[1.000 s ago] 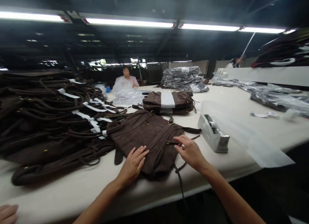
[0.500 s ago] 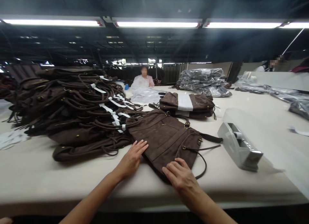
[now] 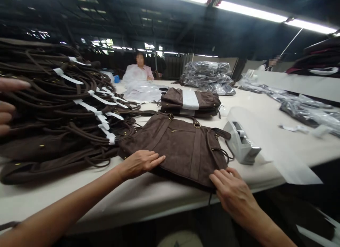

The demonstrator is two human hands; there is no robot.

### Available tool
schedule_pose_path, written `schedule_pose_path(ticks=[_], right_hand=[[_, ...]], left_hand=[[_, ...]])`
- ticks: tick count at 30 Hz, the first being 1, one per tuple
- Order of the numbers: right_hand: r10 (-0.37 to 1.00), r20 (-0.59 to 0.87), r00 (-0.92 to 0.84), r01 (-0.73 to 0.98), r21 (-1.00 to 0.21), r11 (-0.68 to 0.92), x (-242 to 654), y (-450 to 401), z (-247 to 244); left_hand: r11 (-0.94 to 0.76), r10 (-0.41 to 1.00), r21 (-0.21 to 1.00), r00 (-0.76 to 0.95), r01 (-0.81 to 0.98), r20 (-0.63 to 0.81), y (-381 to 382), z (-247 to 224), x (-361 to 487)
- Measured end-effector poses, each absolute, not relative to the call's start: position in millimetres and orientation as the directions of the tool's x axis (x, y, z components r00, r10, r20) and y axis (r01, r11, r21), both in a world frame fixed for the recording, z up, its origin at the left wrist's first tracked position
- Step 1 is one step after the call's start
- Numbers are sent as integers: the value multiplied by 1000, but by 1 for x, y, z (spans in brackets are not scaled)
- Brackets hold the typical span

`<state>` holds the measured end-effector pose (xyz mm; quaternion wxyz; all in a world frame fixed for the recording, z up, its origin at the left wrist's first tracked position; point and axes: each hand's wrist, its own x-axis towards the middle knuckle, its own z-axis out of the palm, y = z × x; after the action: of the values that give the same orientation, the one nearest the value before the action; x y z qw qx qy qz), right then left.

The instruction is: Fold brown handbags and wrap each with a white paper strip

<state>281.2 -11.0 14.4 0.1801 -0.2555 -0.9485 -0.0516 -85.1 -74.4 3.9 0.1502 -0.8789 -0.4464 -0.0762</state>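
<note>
A dark brown handbag (image 3: 177,151) lies flat at the table's front edge, its handles and brass-coloured buckles facing away from me. My left hand (image 3: 143,162) rests on its near edge, left of the middle, with the fingers stretched out over the fabric. At the near right corner, my right hand (image 3: 231,185) has its fingers curled over the bag's edge; the underside of that grip is hidden. Thin cords hang at the bag's right side, close to a grey tape dispenser (image 3: 243,144).
To the left rises a tall pile of brown bags (image 3: 53,108) with white paper-wrapped handles. Another person's hand (image 3: 9,101) reaches in beside it. Behind are paper-banded bags (image 3: 191,101), plastic-wrapped bags (image 3: 207,77) and a seated person (image 3: 139,69). A translucent sheet (image 3: 287,162) overhangs the table's right edge.
The handbag has turned so its near edge lies more along the table edge. My right hand has moved right with its corner. Another person's hand has appeared at left; my view has shifted.
</note>
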Motion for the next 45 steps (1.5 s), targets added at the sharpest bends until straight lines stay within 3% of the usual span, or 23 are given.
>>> schedule_pose_path(ticks=[2,6,10,16,23,29,32,36,41,45], right_hand=[[450,274,-850,475,27,880,266,-14,22],[341,168,-925,330,-91,940,224,2,38],[327,81,-942,311,-160,937,195,20,19],[364,76,-928,351,-145,925,198,16,-23],[442,72,-894,429,-145,892,196,10,-20],[433,-184,-882,466,-209,860,176,14,19],[386,-242,-890,435,-198,878,152,18,43],[320,-94,-943,333,-181,926,124,22,31],[357,108,-928,340,-151,928,123,20,-22],[360,115,-926,340,-160,927,126,21,-32]], left_hand=[[-603,753,-172,627,779,199,-66,8,-81],[-627,774,-76,631,775,57,-52,11,-79],[-605,792,30,606,795,-72,-59,-9,-85],[-489,868,176,496,855,3,-76,-30,-93],[-417,899,378,438,827,33,-69,-22,-103],[-285,958,165,284,944,31,-48,-8,-78],[-292,956,155,291,944,29,-33,4,-68],[-299,954,178,296,938,45,-21,-6,-71],[-242,961,115,222,963,167,-27,-37,-76],[-244,957,161,210,956,202,-30,-42,-74]])
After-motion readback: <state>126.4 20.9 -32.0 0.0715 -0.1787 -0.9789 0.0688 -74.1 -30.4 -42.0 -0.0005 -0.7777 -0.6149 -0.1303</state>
